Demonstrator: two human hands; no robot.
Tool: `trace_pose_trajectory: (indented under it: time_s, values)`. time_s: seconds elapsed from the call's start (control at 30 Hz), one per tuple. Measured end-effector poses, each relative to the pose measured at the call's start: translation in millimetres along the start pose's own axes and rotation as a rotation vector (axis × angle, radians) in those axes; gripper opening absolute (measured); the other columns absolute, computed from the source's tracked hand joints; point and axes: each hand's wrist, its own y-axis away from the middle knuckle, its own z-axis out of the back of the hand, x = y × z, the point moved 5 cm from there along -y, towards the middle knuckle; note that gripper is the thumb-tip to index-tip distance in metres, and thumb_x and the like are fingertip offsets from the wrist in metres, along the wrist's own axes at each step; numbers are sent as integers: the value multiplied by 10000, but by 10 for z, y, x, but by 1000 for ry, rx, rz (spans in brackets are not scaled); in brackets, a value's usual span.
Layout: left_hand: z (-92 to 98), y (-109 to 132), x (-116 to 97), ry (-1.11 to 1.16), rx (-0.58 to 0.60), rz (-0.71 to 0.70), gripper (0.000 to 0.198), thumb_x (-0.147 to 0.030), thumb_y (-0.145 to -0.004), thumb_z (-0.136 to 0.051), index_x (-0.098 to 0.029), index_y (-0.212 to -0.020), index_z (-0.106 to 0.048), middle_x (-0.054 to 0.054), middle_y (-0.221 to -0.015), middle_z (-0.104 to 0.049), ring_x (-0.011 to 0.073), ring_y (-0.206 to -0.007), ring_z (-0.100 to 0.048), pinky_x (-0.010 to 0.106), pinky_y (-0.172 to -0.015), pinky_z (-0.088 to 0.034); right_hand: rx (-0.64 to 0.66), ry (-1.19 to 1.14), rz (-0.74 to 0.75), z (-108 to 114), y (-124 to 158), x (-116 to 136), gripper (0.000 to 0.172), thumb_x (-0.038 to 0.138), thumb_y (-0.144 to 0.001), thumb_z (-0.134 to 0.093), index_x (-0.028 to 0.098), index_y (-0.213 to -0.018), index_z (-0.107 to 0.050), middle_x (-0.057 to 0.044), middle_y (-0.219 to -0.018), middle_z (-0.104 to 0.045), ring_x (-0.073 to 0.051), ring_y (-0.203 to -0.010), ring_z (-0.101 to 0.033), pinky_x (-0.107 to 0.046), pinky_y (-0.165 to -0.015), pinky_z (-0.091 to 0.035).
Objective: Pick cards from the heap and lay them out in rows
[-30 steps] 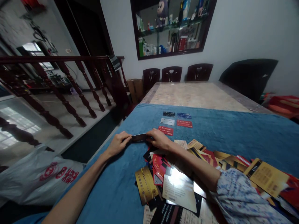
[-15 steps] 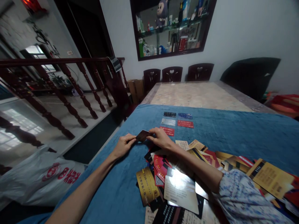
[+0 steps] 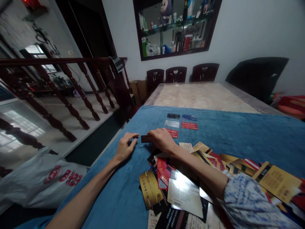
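A white plastic bag [image 3: 40, 181] with red print lies at far left, below a dark wooden railing [image 3: 71, 82]. The left hand [image 3: 125, 147] rests palm down on the blue cloth [image 3: 238, 140], fingers loosely spread and holding nothing, its fingertips just beside the left end of a dark card [image 3: 145, 138]. The card lies low over the cloth, near its left edge. The right hand [image 3: 162, 140] curls its fingers over the card's right end and holds it, partly hiding the nearest of five laid-out cards [image 3: 189, 126] set in rows beyond. A loose pile of cards [image 3: 184, 190] spreads under the right forearm and its patterned sleeve [image 3: 247, 203]. The cloth covers the near half of a stone-topped table [image 3: 202, 97]. Three dark chairs [image 3: 175, 74] and a glass-fronted wall cabinet [image 3: 173, 28] stand behind.
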Motion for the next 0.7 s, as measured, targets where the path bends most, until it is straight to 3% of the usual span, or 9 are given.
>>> trace_pose_trajectory:
  time_s: [0.1,0.23,0.47,0.57,0.7]
  values:
    - [25,15,-119,-4,-43,-64,164,-210,-895,-573,-188,-1039,-649,46,-952,-706,185,-923,-640,353,-862,-530,44,114,47,-42,-1,24,128,258,-983,-528,213,-1043,-632,-55,-969,-735,-195,-898,-583,-311,-740,-276]
    - [-53,44,-190,-13,-11,-104,265,-165,-875,-579,-192,-1139,-582,39,-969,-680,175,-929,-635,340,-857,-532,98,144,63,-111,9,24,137,286,-990,-526,217,-1036,-636,-36,-972,-739,-203,-904,-563,-325,-732,-263]
    - [-244,43,-153,-72,80,-131,180,-159,-904,-528,-194,-1066,-598,45,-933,-666,179,-890,-625,358,-855,-524,115,98,61,-172,39,14,157,269,-983,-531,214,-1110,-604,-66,-1059,-724,-220,-967,-565,-327,-757,-290]
    - [-248,39,-124,-92,88,-91,181,-164,-911,-514,-192,-1071,-595,48,-945,-665,183,-898,-619,365,-866,-522,104,109,39,-152,58,-2,261,202,-950,-541,206,-1211,-546,-89,-1143,-690,-239,-1024,-561,-341,-791,-319]
    - [-231,41,-75,-102,81,-50,182,-163,-903,-514,-192,-1070,-580,54,-975,-658,196,-941,-621,372,-880,-522,125,153,-24,-104,75,-10,308,145,-889,-556,200,-1191,-533,-109,-1139,-661,-263,-1048,-556,-361,-836,-350]
